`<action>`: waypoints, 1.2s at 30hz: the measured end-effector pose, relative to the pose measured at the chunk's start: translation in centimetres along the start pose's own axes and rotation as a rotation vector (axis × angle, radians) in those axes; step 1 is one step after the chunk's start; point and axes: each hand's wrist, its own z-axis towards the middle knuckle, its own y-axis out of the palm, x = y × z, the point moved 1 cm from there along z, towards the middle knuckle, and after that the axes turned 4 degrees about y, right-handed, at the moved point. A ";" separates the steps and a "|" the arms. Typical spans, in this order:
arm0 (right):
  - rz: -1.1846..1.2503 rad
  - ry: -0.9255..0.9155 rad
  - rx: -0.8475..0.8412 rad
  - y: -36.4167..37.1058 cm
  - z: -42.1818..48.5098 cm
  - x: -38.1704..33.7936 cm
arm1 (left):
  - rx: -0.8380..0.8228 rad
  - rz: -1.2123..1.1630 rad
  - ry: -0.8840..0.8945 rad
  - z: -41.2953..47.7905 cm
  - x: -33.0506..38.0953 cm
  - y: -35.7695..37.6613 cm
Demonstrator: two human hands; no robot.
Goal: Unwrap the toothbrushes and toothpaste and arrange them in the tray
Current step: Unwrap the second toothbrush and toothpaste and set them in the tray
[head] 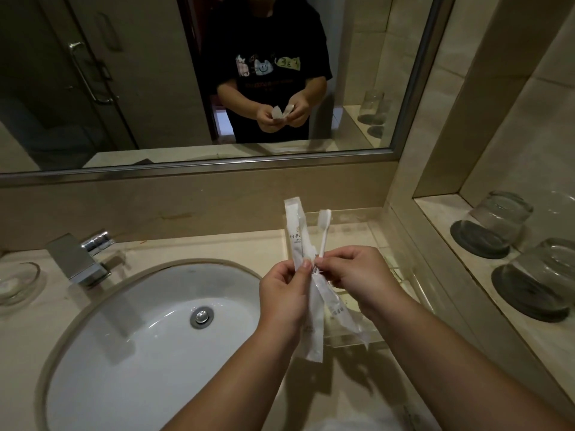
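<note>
Head view shows, from left to right, the tap [79,259], the sink [149,321], your two hands, the clear tray [401,275] and the upside-down glasses [494,222] on the shelf. Your left hand [284,293] pinches a wrapper [295,231] and a second packet that hangs down. Your right hand [361,275] pinches the toothbrush [324,231], whose bristle end is out and pointing up. I think you are pulling the brush free. Hold the wrapper tight and slide the brush straight up, slowly. No toothpaste shows clearly. The tray sits just behind and below your hands, by the wall. Stay over the counter, not the sink, so nothing drops in. Keep away from the glasses.
</note>
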 end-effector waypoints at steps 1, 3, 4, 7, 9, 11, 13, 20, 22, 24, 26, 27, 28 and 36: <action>0.025 0.001 -0.011 -0.1 0.2 -0.2 | -0.009 0.003 -0.004 0.1 0.0 0.0; 0.057 -0.009 -0.041 -0.3 0.7 -0.7 | -0.027 0.005 -0.012 0.3 0.1 -0.1; 0.072 -0.017 -0.053 -0.4 1.0 -1.0 | -0.036 0.011 -0.015 0.4 0.1 -0.2; 0.118 -0.017 -0.063 -0.7 2.0 -2.0 | -0.056 0.018 -0.030 0.5 0.3 -0.2; 0.162 0.018 -0.070 -0.9 2.7 -2.4 | -0.065 0.007 -0.047 0.6 0.3 -0.2; 0.241 0.050 -0.088 -1.1 3.3 -2.7 | -0.073 -0.017 -0.058 0.6 0.3 -0.3; 0.303 0.041 -0.128 -1.0 3.5 -2.7 | -0.057 -0.056 -0.064 0.6 0.2 -0.2; 0.199 -0.076 -0.080 -0.2 2.9 -0.5 | -0.023 -0.119 -0.110 0.9 -0.4 0.1; 0.217 -0.114 0.039 -0.9 4.0 -1.5 | -0.005 -0.150 -0.169 1.0 -0.9 -0.3; 0.238 -0.153 0.089 -2.0 5.6 -2.8 | 0.042 -0.162 -0.206 1.4 -1.4 -1.2; 0.202 -0.150 0.082 -2.9 7.3 -3.1 | 0.084 -0.159 -0.215 1.7 -1.8 -2.1; 0.152 -0.121 0.088 -3.1 8.2 -2.6 | 0.101 -0.154 -0.218 1.9 -2.0 -2.5; 0.088 -0.081 0.105 -3.3 9.0 -1.8 | 0.116 -0.151 -0.225 2.1 -2.3 -2.9; -0.396 0.191 0.244 -2.7 14.7 4.7 | 0.184 -0.096 -0.261 4.3 -4.4 -4.2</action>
